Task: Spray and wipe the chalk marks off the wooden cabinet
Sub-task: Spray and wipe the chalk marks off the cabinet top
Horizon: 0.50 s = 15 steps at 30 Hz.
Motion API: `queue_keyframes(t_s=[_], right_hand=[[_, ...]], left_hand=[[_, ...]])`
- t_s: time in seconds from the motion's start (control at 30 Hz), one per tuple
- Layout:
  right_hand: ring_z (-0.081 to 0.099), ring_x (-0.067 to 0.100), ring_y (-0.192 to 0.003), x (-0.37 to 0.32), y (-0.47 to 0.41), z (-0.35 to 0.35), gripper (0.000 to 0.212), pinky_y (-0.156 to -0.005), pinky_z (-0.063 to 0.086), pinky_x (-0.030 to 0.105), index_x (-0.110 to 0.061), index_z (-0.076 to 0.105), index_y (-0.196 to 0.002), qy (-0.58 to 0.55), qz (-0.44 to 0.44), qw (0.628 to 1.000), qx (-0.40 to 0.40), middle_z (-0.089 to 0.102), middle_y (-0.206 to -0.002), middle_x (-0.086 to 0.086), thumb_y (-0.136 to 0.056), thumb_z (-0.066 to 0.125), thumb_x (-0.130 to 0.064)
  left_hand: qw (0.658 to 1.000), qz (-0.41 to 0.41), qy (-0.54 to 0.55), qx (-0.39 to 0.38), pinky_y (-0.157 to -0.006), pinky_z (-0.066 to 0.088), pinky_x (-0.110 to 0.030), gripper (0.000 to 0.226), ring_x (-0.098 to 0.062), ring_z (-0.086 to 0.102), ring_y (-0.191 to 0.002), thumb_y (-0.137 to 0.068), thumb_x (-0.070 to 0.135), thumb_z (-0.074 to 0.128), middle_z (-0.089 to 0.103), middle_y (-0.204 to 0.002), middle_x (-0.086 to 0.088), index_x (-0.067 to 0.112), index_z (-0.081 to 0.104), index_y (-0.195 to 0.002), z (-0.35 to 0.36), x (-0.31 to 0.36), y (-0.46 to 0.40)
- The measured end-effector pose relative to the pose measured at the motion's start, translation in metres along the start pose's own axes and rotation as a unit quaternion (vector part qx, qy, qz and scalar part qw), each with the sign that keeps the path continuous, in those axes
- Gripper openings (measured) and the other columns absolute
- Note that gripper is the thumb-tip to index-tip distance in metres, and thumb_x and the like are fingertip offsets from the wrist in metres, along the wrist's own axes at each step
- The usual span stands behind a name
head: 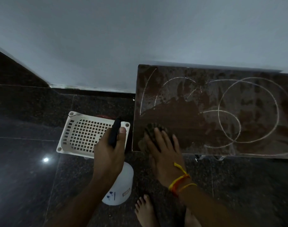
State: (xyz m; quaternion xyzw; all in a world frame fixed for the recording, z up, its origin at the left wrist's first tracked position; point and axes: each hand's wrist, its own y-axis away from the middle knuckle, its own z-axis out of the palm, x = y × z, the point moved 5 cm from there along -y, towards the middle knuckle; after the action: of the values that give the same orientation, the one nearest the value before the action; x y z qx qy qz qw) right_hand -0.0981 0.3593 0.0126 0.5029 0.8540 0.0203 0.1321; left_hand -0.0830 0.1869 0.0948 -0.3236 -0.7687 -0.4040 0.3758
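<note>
The dark wooden cabinet top (213, 115) fills the right of the view, wet in patches and looped with white chalk marks (248, 110). Its near-left part looks wiped, with no chalk on it. My right hand (163, 149) lies flat on a dark ribbed cloth (152, 128), pressing it onto the cabinet's near-left corner. My left hand (110, 151) grips the black trigger head of a white spray bottle (122, 185), held upright to the left of the cabinet, off its surface.
A white perforated plastic basket (84, 133) sits on the dark granite floor (25, 145) left of the cabinet, partly behind my left hand. A grey wall (140, 38) stands behind. My bare feet (145, 210) are at the bottom edge.
</note>
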Motion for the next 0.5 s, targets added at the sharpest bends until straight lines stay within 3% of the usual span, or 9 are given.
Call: queue_keyframes(t_s=[0.17,0.3,0.37,0.5], right_hand=[[0.02,0.035,-0.142,0.032,-0.02,-0.01,0.061,-0.114,0.016,0.056,-0.026,0.024,-0.149,-0.01,0.128,0.992,0.009,0.016,-0.158,0.009,-0.09,0.027,-0.036],[0.019,0.036,-0.143,0.017,-0.007,0.0,0.059,-0.115,0.014,0.055,-0.025,0.025,-0.149,-0.003,0.026,1.0,0.008,0.014,-0.159,0.009,-0.092,0.037,-0.034],[0.022,0.035,-0.142,0.026,0.006,0.0,0.06,-0.113,0.013,0.056,-0.027,0.025,-0.149,0.021,-0.007,1.0,0.003,0.014,-0.159,0.008,-0.092,0.04,-0.035],[0.022,0.034,-0.142,0.045,-0.009,-0.009,0.06,-0.114,0.015,0.055,-0.028,0.022,-0.15,0.02,0.083,0.996,0.007,0.015,-0.158,0.008,-0.091,0.027,-0.037]], left_hand=[[1.0,0.014,-0.008,-0.004,-0.064,0.056,-0.054,0.023,-0.025,0.065,-0.069,-0.091,0.048,0.046,0.066,-0.073,-0.004,0.032,0.058,-0.08,0.008,0.009,0.003],[1.0,0.014,-0.016,0.004,-0.065,0.055,-0.057,0.021,-0.028,0.065,-0.07,-0.094,0.046,0.048,0.063,-0.072,-0.004,0.035,0.055,-0.077,0.015,0.009,0.003],[0.999,0.022,-0.022,0.005,-0.064,0.055,-0.056,0.026,-0.028,0.065,-0.067,-0.088,0.056,0.044,0.064,-0.07,-0.006,0.035,0.055,-0.076,0.016,0.012,0.003],[0.999,0.024,-0.024,0.005,-0.065,0.056,-0.054,0.03,-0.026,0.065,-0.066,-0.084,0.059,0.043,0.064,-0.069,-0.004,0.033,0.056,-0.076,0.016,0.014,0.002]])
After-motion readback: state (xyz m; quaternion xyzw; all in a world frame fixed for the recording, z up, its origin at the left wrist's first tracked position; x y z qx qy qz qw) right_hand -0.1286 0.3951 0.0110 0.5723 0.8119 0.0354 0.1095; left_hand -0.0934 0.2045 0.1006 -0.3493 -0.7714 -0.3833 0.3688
